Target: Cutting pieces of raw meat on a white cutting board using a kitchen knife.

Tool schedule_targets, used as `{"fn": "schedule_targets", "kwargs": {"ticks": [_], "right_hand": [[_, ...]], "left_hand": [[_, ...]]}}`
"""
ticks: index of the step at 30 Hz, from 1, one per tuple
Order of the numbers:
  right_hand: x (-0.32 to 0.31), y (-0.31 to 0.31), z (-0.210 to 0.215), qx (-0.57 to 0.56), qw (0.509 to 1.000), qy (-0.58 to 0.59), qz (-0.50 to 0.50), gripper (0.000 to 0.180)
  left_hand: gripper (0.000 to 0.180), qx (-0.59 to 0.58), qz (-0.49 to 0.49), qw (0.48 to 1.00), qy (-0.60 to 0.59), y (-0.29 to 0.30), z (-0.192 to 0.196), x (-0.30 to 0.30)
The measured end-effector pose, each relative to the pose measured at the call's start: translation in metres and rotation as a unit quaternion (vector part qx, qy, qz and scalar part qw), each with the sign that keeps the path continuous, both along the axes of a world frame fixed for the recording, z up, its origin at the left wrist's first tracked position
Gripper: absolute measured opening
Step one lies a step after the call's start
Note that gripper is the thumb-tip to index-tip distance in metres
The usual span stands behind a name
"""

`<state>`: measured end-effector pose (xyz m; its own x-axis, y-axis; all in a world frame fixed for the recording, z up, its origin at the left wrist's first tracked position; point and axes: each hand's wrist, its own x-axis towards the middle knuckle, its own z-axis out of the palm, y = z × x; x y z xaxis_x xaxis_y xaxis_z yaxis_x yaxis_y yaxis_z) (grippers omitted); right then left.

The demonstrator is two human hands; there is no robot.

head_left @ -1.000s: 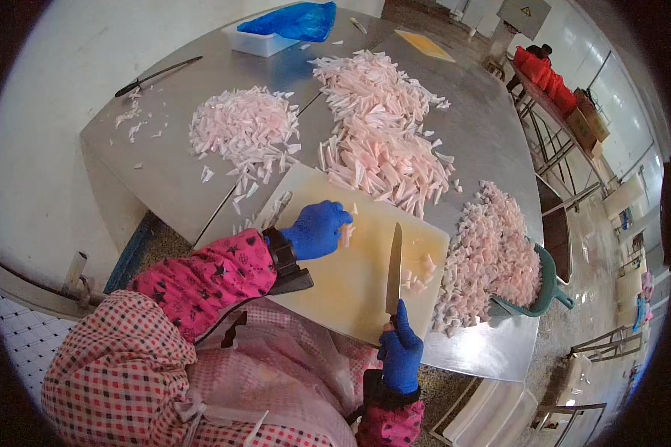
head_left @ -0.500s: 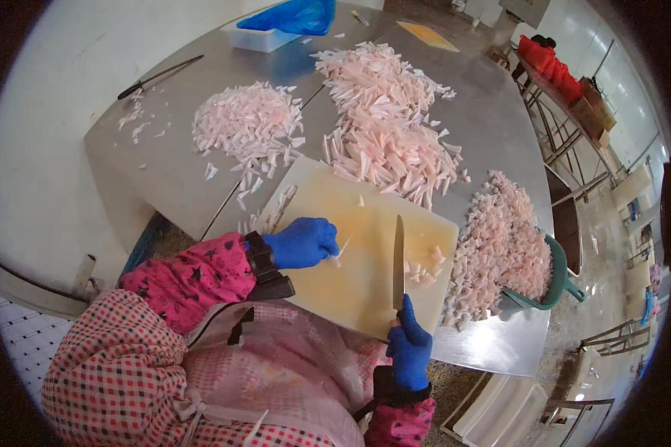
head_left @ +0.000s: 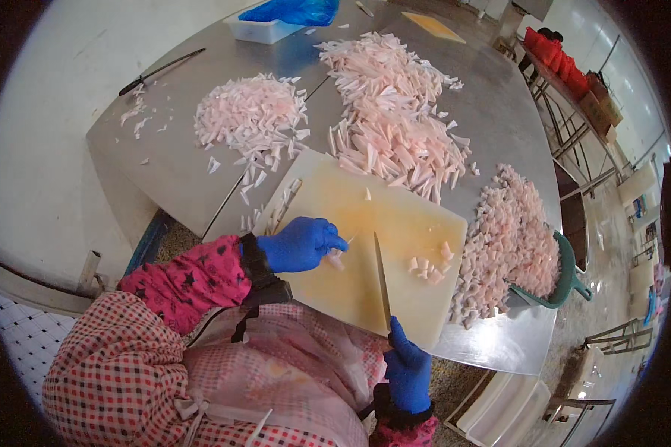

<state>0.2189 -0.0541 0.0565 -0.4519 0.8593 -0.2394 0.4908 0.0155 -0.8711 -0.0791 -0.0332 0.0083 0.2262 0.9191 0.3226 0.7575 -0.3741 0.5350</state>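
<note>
My left hand [head_left: 300,244], in a blue glove, is closed over the left part of a yellowed white cutting board [head_left: 350,286]. A small pale pink piece of flesh [head_left: 336,260] pokes out beneath its fingers. My right hand [head_left: 408,366], also blue-gloved, grips a knife [head_left: 382,279] at the board's near edge, its blade pointing away over the middle of the board. A few short cut pieces [head_left: 428,270] lie to the blade's right. Thin whitish scraps [head_left: 283,205] line the board's left edge.
Beyond the board lies a large heap of pale strips [head_left: 395,119], with a smaller heap [head_left: 250,115] to its left. At right, chopped pieces [head_left: 503,238] spill from a green scoop [head_left: 563,276]. A dark slender tool [head_left: 160,71] and a white tub [head_left: 261,30] sit farther off.
The knife has swung left, its tip shifting toward my left hand. My right hand has dropped slightly nearer to me. My left hand's fingers reach a little farther right.
</note>
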Motion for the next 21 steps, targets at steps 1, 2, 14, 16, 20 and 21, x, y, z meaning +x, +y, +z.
{"fn": "schedule_targets", "kwargs": {"ticks": [1,2,14,16,20,21], "right_hand": [[-0.001,0.000,0.000,-0.011,1.000,0.014,-0.010,0.049],[-0.001,-0.001,-0.001,-0.014,1.000,0.020,-0.016,0.050],[0.001,-0.003,-0.006,-0.036,0.998,0.043,-0.019,0.057],[-0.002,-0.003,-0.004,-0.026,0.999,0.036,-0.003,0.057],[0.002,-0.003,-0.013,0.037,0.998,0.045,0.021,0.052],[0.005,-0.004,-0.017,0.037,0.997,0.067,0.011,0.051]], "left_hand": [[0.022,-0.005,-0.020,1.000,0.001,0.002,0.001,-0.002],[0.023,-0.010,-0.041,0.999,0.001,0.005,0.003,-0.003],[0.010,0.029,-0.112,0.985,0.126,0.020,0.011,-0.003],[0.009,0.041,-0.111,0.983,0.138,0.018,0.010,-0.006],[0.010,0.038,-0.106,0.987,0.111,0.021,0.005,-0.003],[0.011,0.046,-0.109,0.990,0.077,0.024,0.006,0.003]]}}
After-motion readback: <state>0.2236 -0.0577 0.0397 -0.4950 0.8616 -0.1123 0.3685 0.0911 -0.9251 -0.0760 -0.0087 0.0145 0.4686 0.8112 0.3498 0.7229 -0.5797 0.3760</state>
